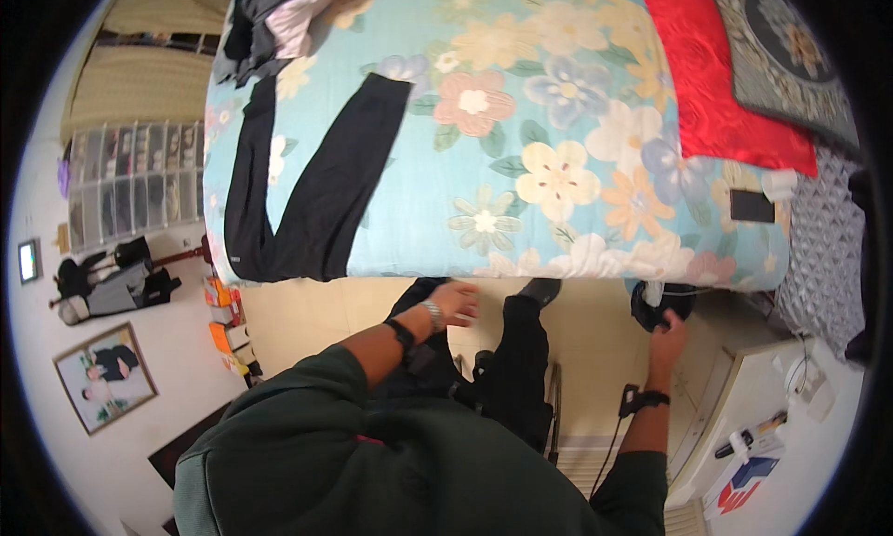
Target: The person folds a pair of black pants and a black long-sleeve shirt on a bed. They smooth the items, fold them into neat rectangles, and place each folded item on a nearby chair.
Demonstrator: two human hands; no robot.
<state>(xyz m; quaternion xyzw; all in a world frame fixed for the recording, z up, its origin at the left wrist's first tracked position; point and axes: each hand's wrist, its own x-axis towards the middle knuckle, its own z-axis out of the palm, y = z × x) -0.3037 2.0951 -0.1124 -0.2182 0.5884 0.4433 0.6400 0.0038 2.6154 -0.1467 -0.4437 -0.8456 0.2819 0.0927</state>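
My left hand (455, 303), with a metal-banded watch at the wrist, hangs over my lap close to the bed's edge. Its fingers are slightly blurred and apart, with nothing visible in them. My right hand (668, 339) reaches down to the near rim of a black-lined bin (649, 311), where crumpled white material (654, 293) shows. Whether the fingers grip the liner is hidden. Black trousers (328, 180) lie spread on the floral bedspread (481, 166), waistband at the near edge.
Dark and pale clothes (279, 27) are heaped at the bed's far left. A red satin pillow (732, 83), a dark flat rectangular object (752, 206) and a white roll (779, 184) lie at the right. A white cabinet (725, 396) stands near my right arm.
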